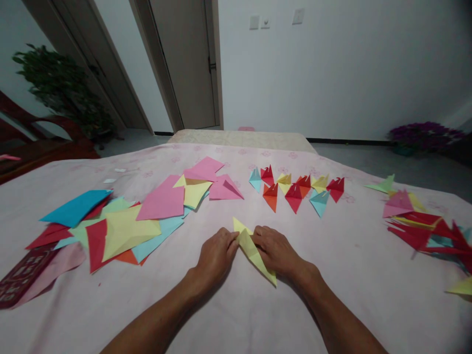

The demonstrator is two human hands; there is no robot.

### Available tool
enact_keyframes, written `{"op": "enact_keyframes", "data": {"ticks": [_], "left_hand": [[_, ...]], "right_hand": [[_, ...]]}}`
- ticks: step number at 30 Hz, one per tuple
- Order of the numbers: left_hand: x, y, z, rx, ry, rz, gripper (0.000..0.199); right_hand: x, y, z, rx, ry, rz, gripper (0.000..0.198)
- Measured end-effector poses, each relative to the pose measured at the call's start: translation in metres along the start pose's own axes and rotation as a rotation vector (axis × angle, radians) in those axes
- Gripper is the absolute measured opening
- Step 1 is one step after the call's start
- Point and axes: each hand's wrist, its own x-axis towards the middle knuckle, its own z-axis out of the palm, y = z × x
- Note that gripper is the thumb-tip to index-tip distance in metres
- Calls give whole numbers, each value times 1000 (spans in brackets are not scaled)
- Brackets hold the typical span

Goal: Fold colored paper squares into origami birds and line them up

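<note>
A folded piece of yellow paper (pixel 254 253) lies at a slant in front of me, one point toward the far side and a longer one toward me. My left hand (pixel 218 250) pinches its left edge, fingers curled. On the right edge, my right hand (pixel 275 248) is closed with curled fingers, covering part of the fold. Beyond my hands, small folded paper figures (pixel 294 198) in red, orange, yellow and light blue stand in two rough rows.
Loose coloured sheets (pixel 127 231) overlap at the left, beside a dark red patterned packet (pixel 25 275). More folded paper pieces (pixel 427 228) are heaped at the right. A pink-white cloth (pixel 228 319) covers the table. A wooden chair (pixel 55 140) stands beyond at left.
</note>
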Motion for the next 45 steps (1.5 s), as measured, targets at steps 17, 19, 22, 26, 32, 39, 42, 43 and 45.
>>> {"op": "enact_keyframes", "data": {"ticks": [17,19,22,26,32,39,42,43,45], "left_hand": [[19,-47,11,51,10,308,32],[19,-47,11,42,7,310,33],[19,-48,10,39,-20,302,34],[20,-47,8,25,-33,271,35],[19,-41,6,91,-61,241,35],[18,-38,4,122,-85,222,41],[17,-39,6,139,-97,219,50],[17,-40,6,143,-100,220,54],[17,-41,7,151,-102,224,60]], "right_hand": [[-4,-17,-18,250,-15,73,32],[-6,-27,-20,209,-41,86,33],[-9,-40,-16,99,37,165,25],[-14,-45,-2,105,21,95,22],[-24,-45,6,171,70,148,17],[-33,-50,-15,314,-40,105,17],[-33,-41,-20,521,-33,145,26],[-32,-37,-21,589,17,194,28],[-28,-27,-19,686,180,320,30]]}}
